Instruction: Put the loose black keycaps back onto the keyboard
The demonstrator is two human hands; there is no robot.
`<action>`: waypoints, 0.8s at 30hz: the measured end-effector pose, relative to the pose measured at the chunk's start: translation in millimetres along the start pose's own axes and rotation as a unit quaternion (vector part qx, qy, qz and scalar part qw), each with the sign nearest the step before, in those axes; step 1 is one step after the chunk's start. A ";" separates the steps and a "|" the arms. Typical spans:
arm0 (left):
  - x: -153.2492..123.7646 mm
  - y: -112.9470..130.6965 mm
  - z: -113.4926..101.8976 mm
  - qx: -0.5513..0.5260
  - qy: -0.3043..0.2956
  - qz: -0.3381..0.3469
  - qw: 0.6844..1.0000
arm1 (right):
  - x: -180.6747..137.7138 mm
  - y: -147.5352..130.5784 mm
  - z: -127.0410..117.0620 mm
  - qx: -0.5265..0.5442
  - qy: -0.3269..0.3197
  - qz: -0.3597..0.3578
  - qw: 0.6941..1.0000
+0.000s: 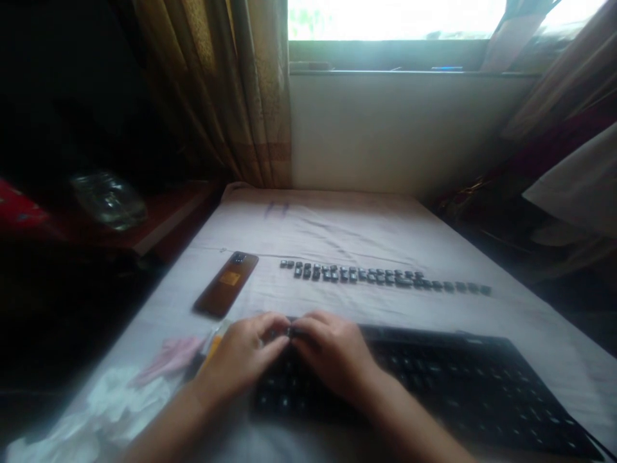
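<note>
A black keyboard [448, 386] with its keycaps off lies near me on a pale cloth. Both hands rest over its upper left corner. My left hand [243, 357] and my right hand [332, 354] meet with fingertips pinched together on a small dark piece, likely a keycap [292, 332], at the keyboard's top edge. Several removed keycaps [380, 276] lie in rows farther back on the cloth.
A brown phone [226, 284] lies face down left of the keycap rows. Pink and white cloths [144, 379] sit at the near left. A glass jar [110, 199] stands on a side ledge at left. Curtains and a window wall are behind.
</note>
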State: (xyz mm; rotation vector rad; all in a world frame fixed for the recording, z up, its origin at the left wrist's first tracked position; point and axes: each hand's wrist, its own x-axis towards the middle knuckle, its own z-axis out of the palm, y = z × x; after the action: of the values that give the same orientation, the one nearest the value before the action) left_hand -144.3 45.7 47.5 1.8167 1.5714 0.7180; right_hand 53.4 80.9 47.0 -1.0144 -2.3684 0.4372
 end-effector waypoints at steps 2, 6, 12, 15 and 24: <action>0.4 0.8 -5.4 0.015 -0.001 0.007 1.000 | 0.9 -1.6 2.1 -0.001 -0.005 0.020 1.000; 4.4 -5.3 -18.8 0.058 0.033 0.007 0.998 | 2.9 -4.0 6.1 0.002 -0.018 0.067 0.998; 9.6 -18.9 -21.7 0.078 0.058 0.004 0.995 | 5.8 -5.2 10.7 -0.003 -0.024 0.091 0.996; 9.8 -20.2 -14.4 0.077 0.055 0.015 0.995 | 7.6 -6.7 10.0 -0.002 -0.042 0.096 0.994; 11.8 -29.1 -3.5 0.058 -0.014 -0.004 0.998 | 8.7 -14.3 8.4 -0.025 -0.060 0.099 0.993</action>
State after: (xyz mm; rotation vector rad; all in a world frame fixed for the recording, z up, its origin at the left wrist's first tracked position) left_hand -164.1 60.5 28.0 1.8951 1.6311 0.6075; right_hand 35.3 77.1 49.9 -1.2866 -2.4045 0.5281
